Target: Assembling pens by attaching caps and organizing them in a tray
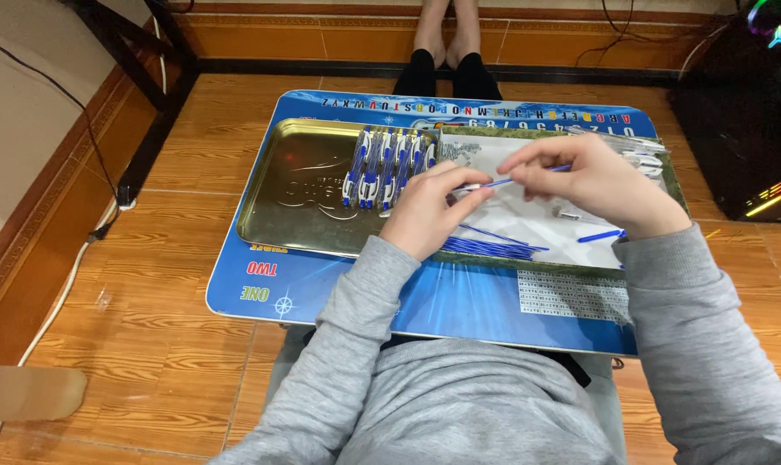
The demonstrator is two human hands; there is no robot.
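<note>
At frame centre, the left hand [425, 211] and right hand [592, 181] pinch opposite ends of a thin blue refill [515, 179], held level between them above the tray [270, 220] and refill pile [493, 245].

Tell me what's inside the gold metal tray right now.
The gold tray holds a row of blue-and-white pens along its right side; the rest shows bare metal. The left hand covers the tray's lower right corner, so anything there is hidden.
</note>
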